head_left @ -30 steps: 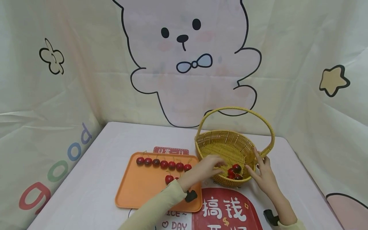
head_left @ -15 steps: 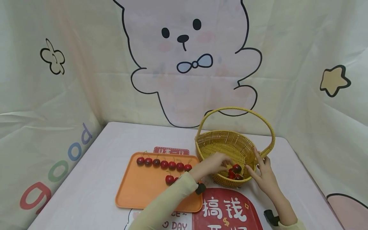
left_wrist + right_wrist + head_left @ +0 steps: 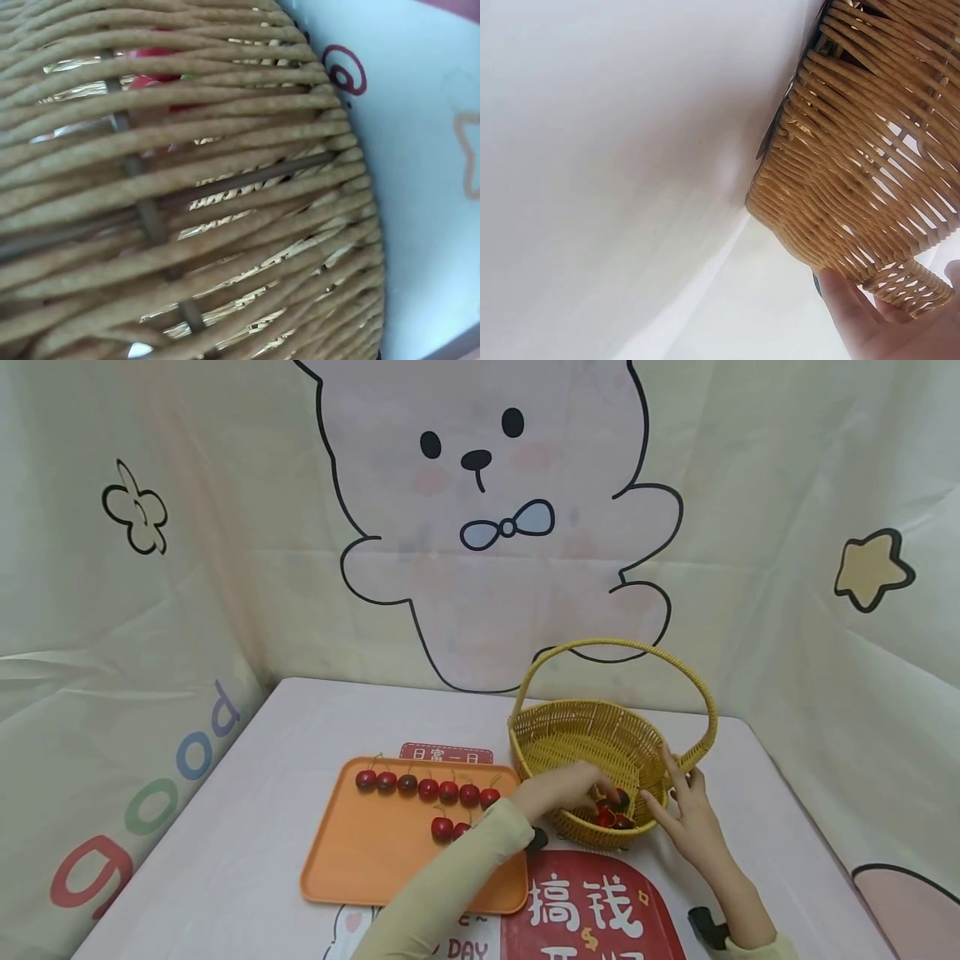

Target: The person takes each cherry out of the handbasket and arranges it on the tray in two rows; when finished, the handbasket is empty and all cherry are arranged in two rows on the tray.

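Observation:
A yellow wicker basket with a tall arched handle stands on the table, several dark red cherries bunched at its near right inside. Over its near left rim reaches my left hand, fingers bent down at the cherries; whether they pinch one is hidden. My right hand holds the basket's right rim by the handle's foot, thumb on the near side. In the right wrist view its fingers lie against the outer weave. Through the weave in the left wrist view, a red patch shows.
Left of the basket lies an orange tray with a back row of cherries and a shorter row partly behind my left sleeve. A red printed mat lies in front of the basket. Printed cloth walls surround the table.
My left hand has moved right and deeper into the basket, from above the near left rim to the cherries. The right hand and the basket stay put.

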Motion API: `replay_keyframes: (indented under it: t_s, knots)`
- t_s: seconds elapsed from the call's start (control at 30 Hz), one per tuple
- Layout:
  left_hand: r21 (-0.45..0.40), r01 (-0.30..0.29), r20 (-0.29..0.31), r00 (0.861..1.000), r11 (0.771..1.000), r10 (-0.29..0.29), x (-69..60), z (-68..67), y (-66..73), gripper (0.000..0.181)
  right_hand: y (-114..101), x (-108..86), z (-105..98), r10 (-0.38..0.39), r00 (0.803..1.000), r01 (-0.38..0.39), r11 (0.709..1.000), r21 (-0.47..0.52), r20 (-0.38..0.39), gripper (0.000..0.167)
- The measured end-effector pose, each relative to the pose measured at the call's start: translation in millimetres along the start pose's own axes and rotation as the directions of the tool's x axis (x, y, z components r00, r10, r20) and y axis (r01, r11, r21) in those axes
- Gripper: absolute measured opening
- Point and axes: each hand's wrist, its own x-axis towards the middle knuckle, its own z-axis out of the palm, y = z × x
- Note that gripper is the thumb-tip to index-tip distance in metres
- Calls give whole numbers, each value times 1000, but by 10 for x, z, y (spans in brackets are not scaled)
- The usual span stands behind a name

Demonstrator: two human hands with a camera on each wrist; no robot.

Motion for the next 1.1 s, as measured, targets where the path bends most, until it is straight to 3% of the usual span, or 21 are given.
replay_keyframes:
  t_s: [0.13, 0.3, 0.53, 0.83, 1.1]
  knots:
    - [8, -11, 26, 1000, 1000, 11, 33, 18, -15, 33, 2, 2, 7, -13, 1000, 13, 1000, 2, -6, 78]
    - [4, 22, 43, 999, 1000, -22, 53, 43, -8, 35, 1, -5, 2, -26, 1000, 26, 1000, 6, -17, 77]
    - [87, 13, 30, 999, 996, -16, 50, 44, 17, 32, -3, -1, 8, -30, 999, 30, 1000, 5, -17, 77]
    - [161, 33, -108, 994, 986, -16, 35, 30, 4, 27, -10, 6, -4, -10, 1000, 10, 1000, 10, -6, 77]
    - [158, 15, -240, 970, 987, 24, -15, 26, -5, 24, -9, 5, 3, -10, 1000, 10, 1000, 8, -5, 78]
